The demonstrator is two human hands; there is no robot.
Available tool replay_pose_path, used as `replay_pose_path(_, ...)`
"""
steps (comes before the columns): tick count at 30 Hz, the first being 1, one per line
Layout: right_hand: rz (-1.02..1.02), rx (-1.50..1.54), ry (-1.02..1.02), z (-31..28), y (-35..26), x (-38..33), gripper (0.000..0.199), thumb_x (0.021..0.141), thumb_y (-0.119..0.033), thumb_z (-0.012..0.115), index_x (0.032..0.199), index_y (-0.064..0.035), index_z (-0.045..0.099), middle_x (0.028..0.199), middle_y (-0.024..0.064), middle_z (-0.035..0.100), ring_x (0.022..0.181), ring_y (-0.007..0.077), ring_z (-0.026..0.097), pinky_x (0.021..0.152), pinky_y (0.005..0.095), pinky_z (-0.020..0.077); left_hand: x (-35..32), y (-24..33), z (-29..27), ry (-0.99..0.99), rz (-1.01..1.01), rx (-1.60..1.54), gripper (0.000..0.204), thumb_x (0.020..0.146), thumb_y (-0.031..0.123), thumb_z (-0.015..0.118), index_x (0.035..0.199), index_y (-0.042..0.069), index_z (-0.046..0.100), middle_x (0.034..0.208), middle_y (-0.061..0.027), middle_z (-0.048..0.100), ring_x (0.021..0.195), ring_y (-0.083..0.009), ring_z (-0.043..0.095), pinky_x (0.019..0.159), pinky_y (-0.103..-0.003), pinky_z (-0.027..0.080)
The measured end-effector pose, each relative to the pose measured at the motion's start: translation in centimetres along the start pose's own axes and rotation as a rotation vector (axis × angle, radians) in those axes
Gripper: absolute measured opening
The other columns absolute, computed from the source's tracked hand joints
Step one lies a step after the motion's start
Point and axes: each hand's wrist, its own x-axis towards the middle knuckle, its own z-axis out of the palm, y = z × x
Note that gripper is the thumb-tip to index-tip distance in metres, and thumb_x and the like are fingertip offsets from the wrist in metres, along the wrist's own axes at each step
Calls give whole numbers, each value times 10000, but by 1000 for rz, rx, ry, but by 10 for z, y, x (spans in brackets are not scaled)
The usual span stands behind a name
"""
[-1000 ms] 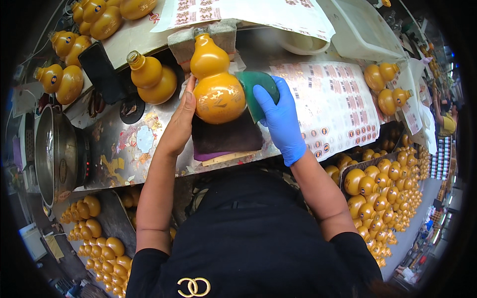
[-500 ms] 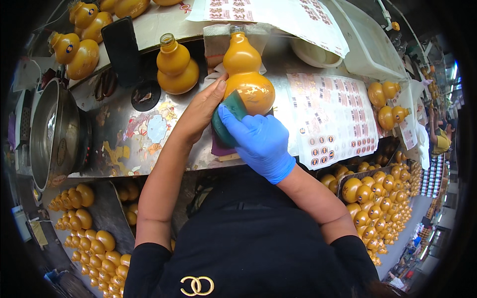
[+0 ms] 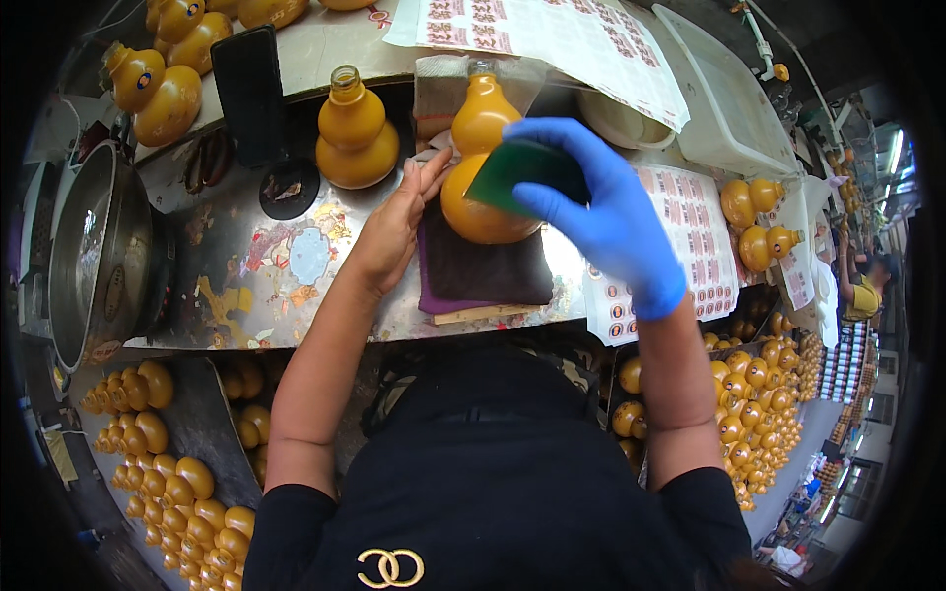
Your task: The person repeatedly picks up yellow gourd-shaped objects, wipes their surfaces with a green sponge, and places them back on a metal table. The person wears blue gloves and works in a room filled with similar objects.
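Observation:
An orange gourd-shaped bottle [image 3: 473, 163] lies on a dark purple cloth [image 3: 483, 271] on the metal worktop [image 3: 256, 266]. My bare left hand [image 3: 394, 222] rests flat against the bottle's left side, fingers together and steadying it. My right hand [image 3: 591, 202], in a blue glove, holds a green pad [image 3: 507, 172] pressed on the bottle's right front. A second gourd bottle [image 3: 355, 133], uncapped, stands just left of it.
Sticker sheets [image 3: 680, 222] lie to the right and at the back [image 3: 552, 39]. A metal pot [image 3: 94, 246] sits at the left, a dark phone [image 3: 251, 94] behind. Crates of several orange bottles [image 3: 168, 463] sit below left, with more bottles [image 3: 759, 394] at right. A white tray [image 3: 724, 98] is at the back right.
The gloved right hand with the green pad has swept across the bottle, from its right side to lower front and now upper right. The view has tilted, shifting everything.

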Motion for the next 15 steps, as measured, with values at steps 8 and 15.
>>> replay_pose_path(8,-235,-266,-72,-18,30,55,362,807,-55,675,1157,-55,584,1013,158,663,926,242,659,853,319,514,-5,19,31,120,-13,306,729,980,473,434,1473,-25,231,1476,-171,334,1368,-220,319,1122,-318,233)
replay_pose_path(15,3,294,-155,-34,38,17,375,878,-59,646,1237,-37,540,1148,54,610,1081,141,573,973,294,456,1,7,43,175,34,244,655,990,406,441,1453,-21,260,1393,-150,428,1293,-204,416,1079,-307,304)
